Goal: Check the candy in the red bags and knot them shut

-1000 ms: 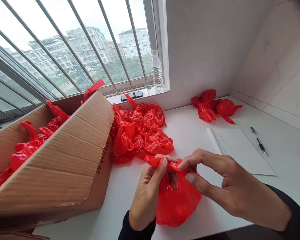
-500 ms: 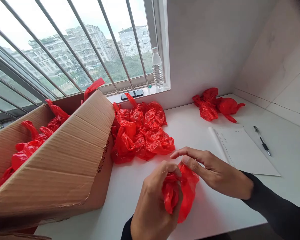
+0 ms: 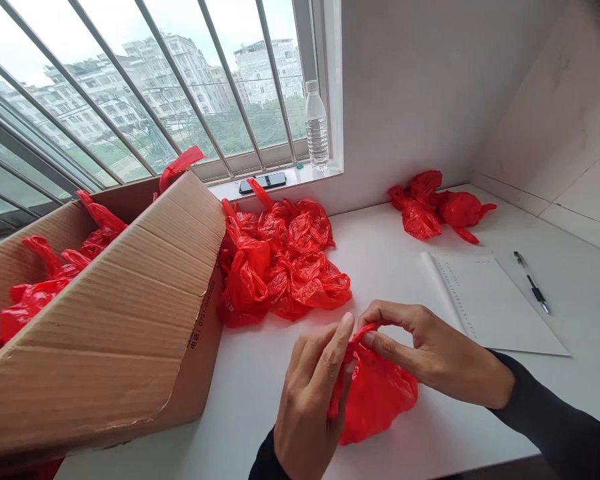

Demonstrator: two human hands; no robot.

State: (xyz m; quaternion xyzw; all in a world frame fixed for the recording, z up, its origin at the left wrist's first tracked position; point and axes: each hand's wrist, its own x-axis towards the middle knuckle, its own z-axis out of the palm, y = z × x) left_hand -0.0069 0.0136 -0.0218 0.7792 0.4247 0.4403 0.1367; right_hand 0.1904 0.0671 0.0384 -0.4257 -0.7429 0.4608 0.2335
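A red plastic bag rests on the white table near its front edge, between my two hands. My left hand grips the left side of its gathered top, index finger pointing up. With thumb and forefinger, my right hand pinches a twisted red end at the top of the same bag. What the bag contains cannot be seen. Beyond my hands lies a pile of knotted red plastic bags, against the carton's side.
An open cardboard box holding more red bags stands at left. Further red bags lie by the back wall. A notebook and a pen are at right. On the windowsill are a phone and a water bottle.
My right hand has closed on the bag's top end. The left hand has turned and its fingers have straightened upward. The bag now spreads wider to the right.
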